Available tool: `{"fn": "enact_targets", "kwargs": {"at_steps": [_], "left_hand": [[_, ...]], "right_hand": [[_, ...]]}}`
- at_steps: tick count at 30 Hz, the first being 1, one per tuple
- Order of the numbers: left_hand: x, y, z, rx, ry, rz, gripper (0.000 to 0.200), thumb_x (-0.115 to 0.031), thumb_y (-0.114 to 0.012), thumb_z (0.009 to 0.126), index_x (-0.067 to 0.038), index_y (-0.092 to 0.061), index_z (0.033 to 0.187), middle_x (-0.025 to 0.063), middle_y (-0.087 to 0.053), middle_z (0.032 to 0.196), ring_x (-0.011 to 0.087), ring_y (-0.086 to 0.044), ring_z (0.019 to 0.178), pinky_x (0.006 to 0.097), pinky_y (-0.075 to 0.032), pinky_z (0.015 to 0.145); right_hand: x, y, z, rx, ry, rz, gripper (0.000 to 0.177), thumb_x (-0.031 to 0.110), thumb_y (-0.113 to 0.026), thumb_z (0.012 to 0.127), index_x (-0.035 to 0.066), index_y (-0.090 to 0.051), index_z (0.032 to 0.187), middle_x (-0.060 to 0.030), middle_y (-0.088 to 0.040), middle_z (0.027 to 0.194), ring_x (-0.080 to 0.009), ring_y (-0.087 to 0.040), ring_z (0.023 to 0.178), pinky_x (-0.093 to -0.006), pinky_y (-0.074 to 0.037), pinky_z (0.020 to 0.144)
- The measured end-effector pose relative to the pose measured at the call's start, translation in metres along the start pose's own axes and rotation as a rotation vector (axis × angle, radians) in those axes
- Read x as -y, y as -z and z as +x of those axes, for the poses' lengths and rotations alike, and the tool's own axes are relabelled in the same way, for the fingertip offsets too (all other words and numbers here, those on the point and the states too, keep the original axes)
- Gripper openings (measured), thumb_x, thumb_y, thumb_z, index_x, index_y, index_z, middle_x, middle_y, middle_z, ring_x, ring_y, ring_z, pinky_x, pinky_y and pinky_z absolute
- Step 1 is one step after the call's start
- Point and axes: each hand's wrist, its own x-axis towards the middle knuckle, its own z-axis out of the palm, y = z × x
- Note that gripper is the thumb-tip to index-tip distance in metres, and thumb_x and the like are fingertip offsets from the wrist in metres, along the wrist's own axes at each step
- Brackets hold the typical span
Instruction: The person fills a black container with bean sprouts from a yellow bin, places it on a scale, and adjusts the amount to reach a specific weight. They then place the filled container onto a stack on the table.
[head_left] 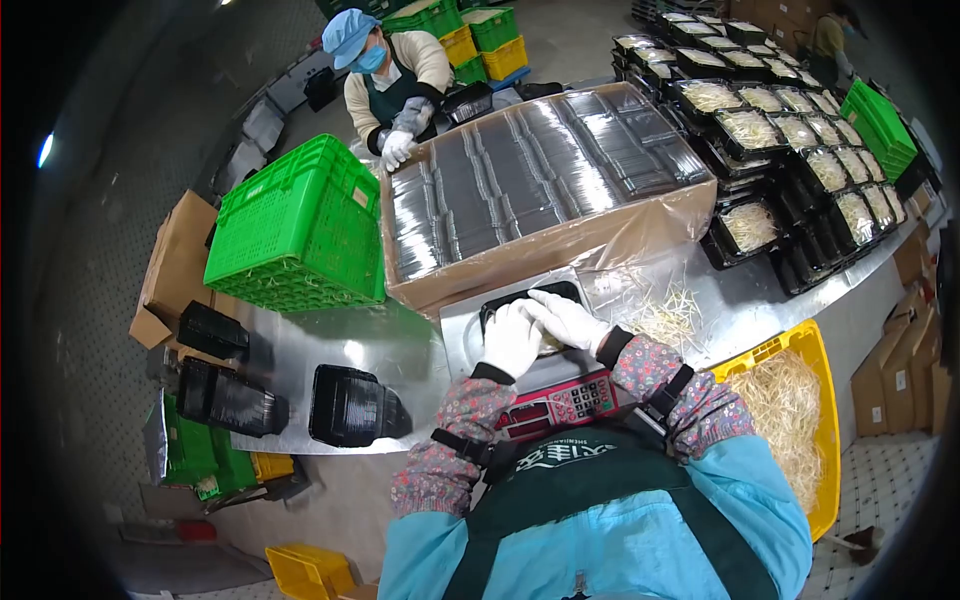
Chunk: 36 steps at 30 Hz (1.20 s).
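Observation:
A black plastic tray (572,290) sits on the metal plate of a weighing scale (462,340), whose red keypad panel (535,415) faces me. Pale bean sprouts (549,345) show in the tray below my hands. My left hand (512,338), in a white glove, lies over the tray's left side with its fingers extended. From the right, my white-gloved right hand (568,320) reaches across the tray, fingers stretched out and lying flat, their tips close to the left hand. Both palms are hidden.
Beyond the scale stands a carton of stacked black trays (540,170); a co-worker (400,80) rests a gloved hand on its edge. A green crate (300,220) and empty tray stacks (345,405) are left. Loose sprouts (665,315), filled trays (750,130) and a yellow sprout crate (825,400) are right.

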Motion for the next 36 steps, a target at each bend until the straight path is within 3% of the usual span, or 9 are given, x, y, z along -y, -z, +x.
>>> {"fn": "enact_targets", "kwargs": {"at_steps": [4,7,12,16,18,20,26,30,36], "left_hand": [[0.008,0.03,-0.037,0.001,0.034,-0.004,0.042,-0.026,-0.057,0.092,-0.002,-0.057,0.127,0.0147,-0.06,0.121,0.0337,-0.055,0.109,0.0464,-0.043,0.095],[0.02,0.046,-0.058,0.015,0.085,0.051,0.044,-0.027,-0.057,0.093,-0.002,-0.055,0.129,0.0173,-0.058,0.123,0.0365,-0.053,0.113,0.0472,-0.041,0.098],[0.021,0.045,-0.059,0.038,0.117,0.051,0.045,-0.027,-0.056,0.094,-0.001,-0.053,0.131,0.0181,-0.057,0.125,0.0374,-0.051,0.116,0.047,-0.039,0.101],[0.018,0.046,-0.061,0.02,0.117,0.031,0.046,-0.025,-0.055,0.095,0.0,-0.052,0.133,0.0184,-0.056,0.127,0.0376,-0.049,0.116,0.0471,-0.038,0.101],[0.016,0.046,-0.059,0.028,0.135,0.035,0.046,-0.025,-0.055,0.094,0.0,-0.051,0.134,0.0183,-0.056,0.127,0.0376,-0.049,0.116,0.0468,-0.038,0.1],[0.017,0.042,-0.055,0.004,0.125,0.051,0.046,-0.024,-0.056,0.093,0.0,-0.051,0.133,0.0179,-0.056,0.125,0.0373,-0.05,0.114,0.0473,-0.038,0.099],[0.0,0.014,-0.022,-0.091,0.095,0.036,0.046,-0.023,-0.059,0.091,0.002,-0.053,0.129,0.0172,-0.057,0.12,0.0362,-0.051,0.111,0.0474,-0.039,0.096],[-0.009,-0.011,-0.004,-0.15,0.05,-0.009,0.049,-0.027,-0.059,0.091,0.001,-0.054,0.131,0.016,-0.059,0.12,0.0353,-0.053,0.107,0.0481,-0.04,0.094],[-0.022,0.003,0.0,-0.261,0.189,-0.16,0.042,-0.021,-0.066,0.088,-0.001,-0.06,0.125,0.0174,-0.061,0.125,0.0341,-0.055,0.118,0.0467,-0.04,0.102]], "right_hand": [[0.026,0.062,-0.002,-0.263,0.099,0.431,0.043,0.031,-0.051,0.102,0.001,-0.057,0.132,-0.0174,-0.062,0.129,-0.0255,-0.057,0.123,-0.0354,-0.042,0.105],[-0.009,0.072,0.019,-0.491,0.089,0.013,0.042,0.028,-0.053,0.099,0.003,-0.057,0.132,-0.0159,-0.061,0.129,-0.0319,-0.055,0.122,-0.0435,-0.042,0.104],[-0.032,-0.003,0.012,0.063,0.425,-0.783,0.054,0.035,-0.054,0.096,0.013,-0.045,0.144,-0.0138,-0.041,0.15,-0.0371,-0.033,0.142,-0.0586,-0.027,0.113],[-0.06,0.033,0.009,-0.127,0.099,-0.852,0.064,0.05,-0.05,0.095,0.016,-0.04,0.148,-0.0144,-0.039,0.152,-0.0382,-0.035,0.14,-0.0602,-0.023,0.114],[-0.072,0.07,0.011,0.109,-0.288,-0.875,0.049,0.05,-0.054,0.093,0.01,-0.068,0.118,-0.0159,-0.066,0.12,-0.0369,-0.059,0.117,-0.0553,-0.037,0.106],[-0.098,0.101,0.003,0.015,-0.112,-0.627,0.039,0.044,-0.058,0.091,0.01,-0.073,0.102,-0.0143,-0.071,0.103,-0.0336,-0.066,0.1,-0.0464,-0.049,0.093],[-0.058,0.209,0.036,-0.673,0.007,-0.58,0.019,0.027,-0.072,0.081,0.013,-0.074,0.094,-0.0107,-0.072,0.092,-0.0288,-0.067,0.092,-0.0417,-0.054,0.084],[-0.09,0.246,0.07,-0.455,-0.28,-0.806,0.019,0.015,-0.075,0.072,0.011,-0.07,0.09,-0.012,-0.071,0.093,-0.0317,-0.067,0.091,-0.044,-0.054,0.081],[-0.119,0.236,0.089,-0.364,-0.082,-0.953,0.037,0.013,-0.074,0.073,0.008,-0.063,0.108,-0.017,-0.07,0.09,-0.0369,-0.067,0.088,-0.0468,-0.053,0.078]]}}
